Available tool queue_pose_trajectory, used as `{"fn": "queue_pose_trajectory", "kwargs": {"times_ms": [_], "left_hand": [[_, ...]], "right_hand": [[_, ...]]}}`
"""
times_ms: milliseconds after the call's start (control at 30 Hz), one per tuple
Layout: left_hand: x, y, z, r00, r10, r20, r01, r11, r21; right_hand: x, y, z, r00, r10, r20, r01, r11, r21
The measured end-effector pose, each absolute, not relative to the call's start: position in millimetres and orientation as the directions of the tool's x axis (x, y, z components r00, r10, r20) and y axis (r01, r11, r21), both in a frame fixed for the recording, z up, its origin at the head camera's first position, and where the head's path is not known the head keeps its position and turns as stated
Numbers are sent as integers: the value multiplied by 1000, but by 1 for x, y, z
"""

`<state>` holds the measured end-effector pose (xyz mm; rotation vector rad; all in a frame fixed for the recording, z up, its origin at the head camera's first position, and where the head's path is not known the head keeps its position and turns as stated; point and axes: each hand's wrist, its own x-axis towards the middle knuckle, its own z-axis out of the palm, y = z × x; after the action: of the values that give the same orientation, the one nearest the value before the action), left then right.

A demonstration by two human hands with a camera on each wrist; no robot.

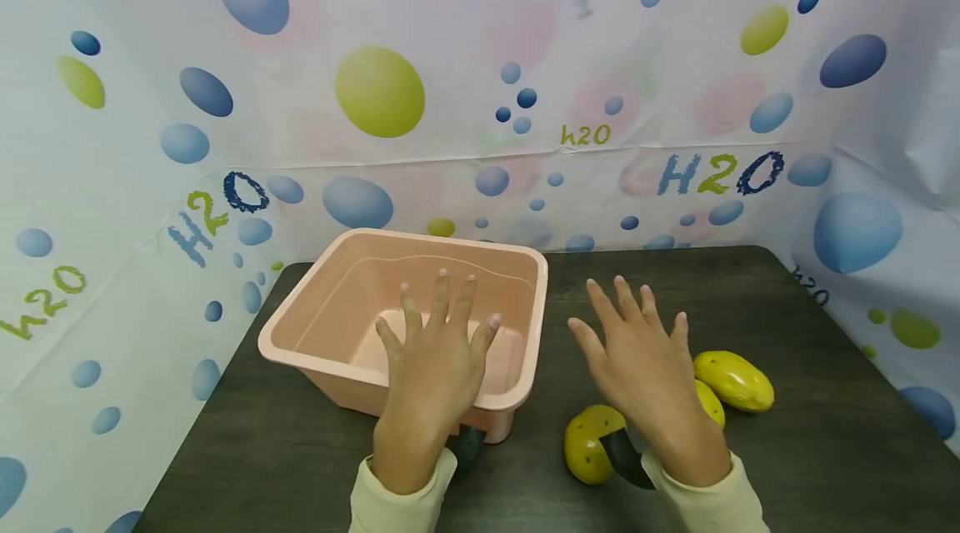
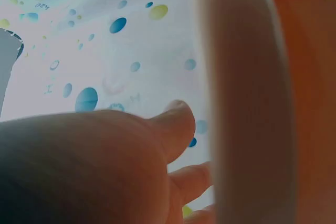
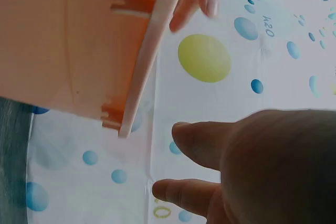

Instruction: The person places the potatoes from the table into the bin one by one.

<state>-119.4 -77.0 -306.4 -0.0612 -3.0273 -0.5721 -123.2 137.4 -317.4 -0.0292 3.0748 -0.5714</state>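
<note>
Just right of the near corner of the pink tub (image 1: 360, 291), a round yellow fruit (image 1: 583, 443) is partly covered by a black wrist piece (image 1: 626, 458), while the left hand (image 1: 435, 366) is held over the tub's near rim and the right hand (image 1: 647, 368) to its right, both with fingers spread. Farther right of the tub, beside a half-hidden second fruit (image 1: 708, 404), an oblong yellow fruit (image 1: 735, 381) is laid, its long axis slanted from far left to near right. The tub's opening is turned upward, and behind it a dotted sheet (image 1: 487, 42) is hung.
</note>
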Motion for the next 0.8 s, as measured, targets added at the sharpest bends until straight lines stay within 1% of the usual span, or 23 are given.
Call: {"fn": "queue_pose_trajectory", "kwargs": {"times_ms": [233, 433, 600, 800], "left_hand": [[-115, -102, -306, -998, 14, 54, 32, 941, 338], [-113, -129, -307, -1000, -13, 7, -9, 942, 336], [-109, -157, -305, -1000, -27, 10, -23, 951, 309], [-102, -188, -305, -999, -30, 25, -22, 958, 288]], "right_hand": [[-121, 153, -326, -998, -19, -54, 0, 941, -339], [-116, 166, -336, -998, -8, -63, 14, 944, -330], [-112, 174, -342, -999, -14, -40, -1, 945, -328], [-106, 179, -352, -996, -79, 28, -84, 933, -350]]}}
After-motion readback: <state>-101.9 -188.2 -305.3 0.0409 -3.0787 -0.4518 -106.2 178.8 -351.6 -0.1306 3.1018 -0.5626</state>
